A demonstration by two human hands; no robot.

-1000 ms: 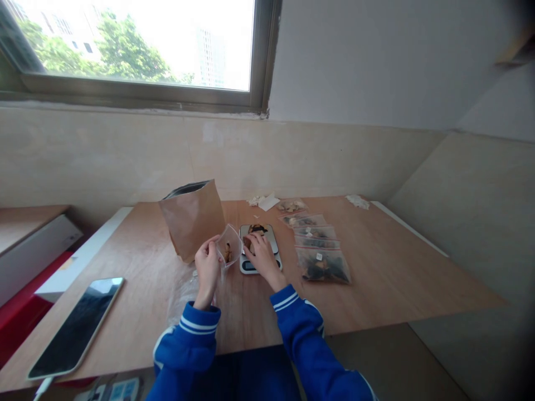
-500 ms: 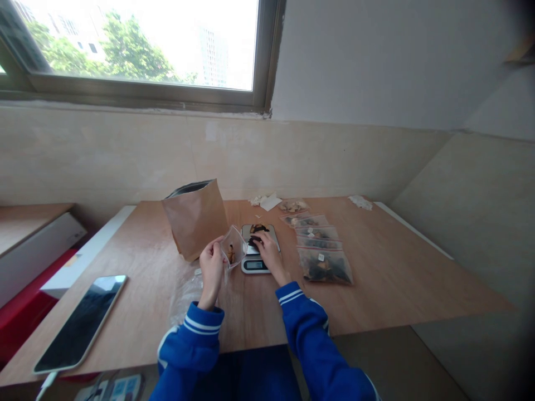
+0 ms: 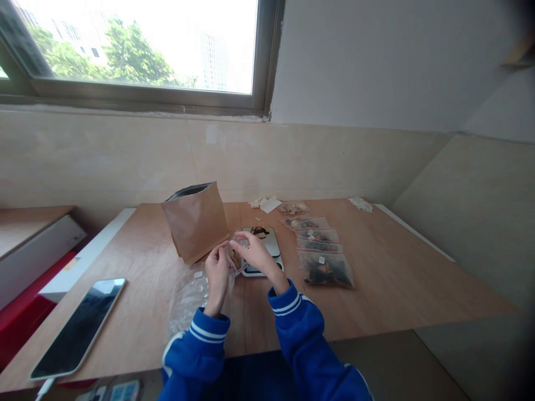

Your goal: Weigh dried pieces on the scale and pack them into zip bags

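Here, the left hand (image 3: 217,274) pinched the bag (image 3: 236,260), best held wide; the right hand (image 3: 256,254) curled beside it, grip unclear.

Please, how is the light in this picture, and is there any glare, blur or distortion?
Head view: the window is overexposed, partly washed white; the phone reflects a pale patch; the small clear bag looks soft in detail; the image's right edge is dark and blurred; the table looks stretched toward its right corner.

paper bag (image 3: 196,223) blocks beyond l hand (image 3: 217,273), narrow gap btwn scale (image 3: 273,246) & zip bags (image 3: 328,270), table (image 3: 401,273) room far r
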